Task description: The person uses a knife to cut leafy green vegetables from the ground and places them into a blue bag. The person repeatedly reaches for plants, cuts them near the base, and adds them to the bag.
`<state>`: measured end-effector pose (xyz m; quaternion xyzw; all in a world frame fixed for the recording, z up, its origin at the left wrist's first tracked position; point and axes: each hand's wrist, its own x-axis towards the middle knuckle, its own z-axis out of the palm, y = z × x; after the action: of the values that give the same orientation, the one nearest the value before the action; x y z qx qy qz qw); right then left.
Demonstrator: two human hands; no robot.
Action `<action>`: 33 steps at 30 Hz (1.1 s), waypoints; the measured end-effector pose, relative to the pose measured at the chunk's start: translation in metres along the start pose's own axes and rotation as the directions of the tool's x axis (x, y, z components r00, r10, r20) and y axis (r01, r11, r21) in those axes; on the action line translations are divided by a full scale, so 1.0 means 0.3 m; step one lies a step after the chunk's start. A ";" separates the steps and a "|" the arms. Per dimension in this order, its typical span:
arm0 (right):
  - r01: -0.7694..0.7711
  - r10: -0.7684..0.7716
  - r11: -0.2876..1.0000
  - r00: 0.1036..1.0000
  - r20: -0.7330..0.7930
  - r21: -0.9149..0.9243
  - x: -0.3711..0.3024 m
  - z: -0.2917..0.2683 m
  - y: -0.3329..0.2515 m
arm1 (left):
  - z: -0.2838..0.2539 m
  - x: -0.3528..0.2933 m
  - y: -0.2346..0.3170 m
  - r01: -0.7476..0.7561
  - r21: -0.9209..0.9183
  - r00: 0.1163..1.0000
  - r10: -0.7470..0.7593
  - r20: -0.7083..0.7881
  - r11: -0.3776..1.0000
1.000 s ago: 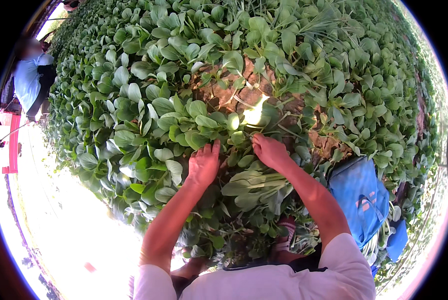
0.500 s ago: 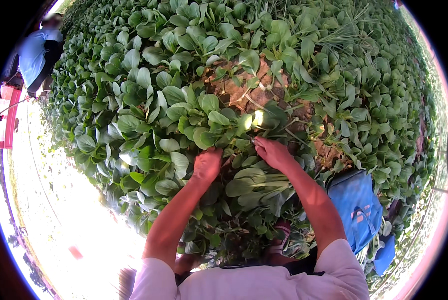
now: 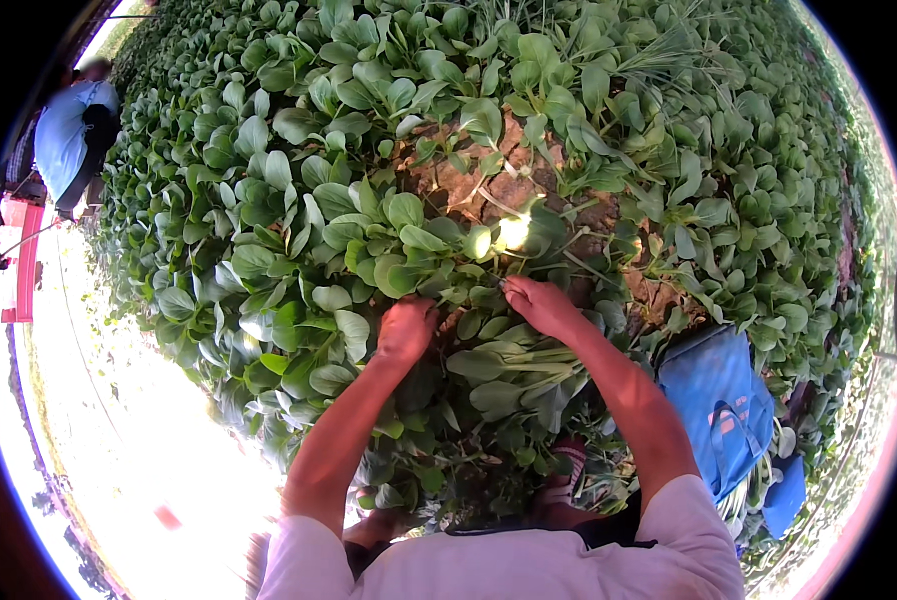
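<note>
Head view is looking straight down onto a dense bed of leafy green plants [image 3: 299, 230] that is filling most of the frame. Both forearms are coming up from the lower edge and meeting near the middle. Left hand [image 3: 406, 328] is lying knuckles up among the leaves just left of centre, its fingers curled down into the foliage, so I cannot tell whether it is gripping a stem or only pressing in. Right hand [image 3: 541, 305] is sitting just right of centre, fingers bent and pointing toward the left hand, touching the base of the plants at the edge of a bare patch of brown soil [image 3: 489, 185] that is showing in the upper middle; whether it is closed on anything is also unclear. Directly below the two hands, a bundle of pulled greens with pale stalks [image 3: 514, 365] is lying on its side between the forearms. At the right of the frame a blue bag [image 3: 714, 400] is sitting among the plants, just beside the right forearm. In the upper left, another person in a light blue shirt [image 3: 64, 140] is bending at the bed's edge, near a red frame [image 3: 24, 270].
</note>
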<state>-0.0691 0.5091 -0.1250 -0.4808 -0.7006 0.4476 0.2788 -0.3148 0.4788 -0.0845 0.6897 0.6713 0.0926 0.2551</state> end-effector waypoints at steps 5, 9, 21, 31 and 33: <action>-0.132 0.189 0.946 0.966 0.175 -0.298 0.005 -0.012 -0.056 | 0.007 -0.003 -0.005 0.030 0.037 0.999 -0.030 0.019 0.999; -0.097 0.128 0.966 0.985 0.118 -0.238 -0.024 -0.024 -0.025 | 0.013 -0.008 -0.008 0.004 -0.021 1.000 -0.004 0.010 1.000; -0.220 0.233 0.971 0.954 -0.186 0.090 -0.020 -0.066 -0.027 | -0.142 -0.061 -0.009 0.220 -0.576 0.969 -0.110 0.221 0.787; -0.305 0.280 0.733 0.950 0.139 0.609 0.004 -0.129 -0.300 | -0.275 -0.086 0.147 0.238 -0.550 0.960 -0.108 0.258 0.800; -0.261 0.287 0.794 0.957 0.040 0.548 0.011 -0.153 -0.298 | -0.304 -0.068 0.209 -0.052 -0.329 0.998 0.062 0.021 0.943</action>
<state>-0.0705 0.5164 -0.0247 -0.4869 -0.4595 0.6538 0.3526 -0.3044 0.4816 0.0275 0.6582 0.6221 0.1999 0.3740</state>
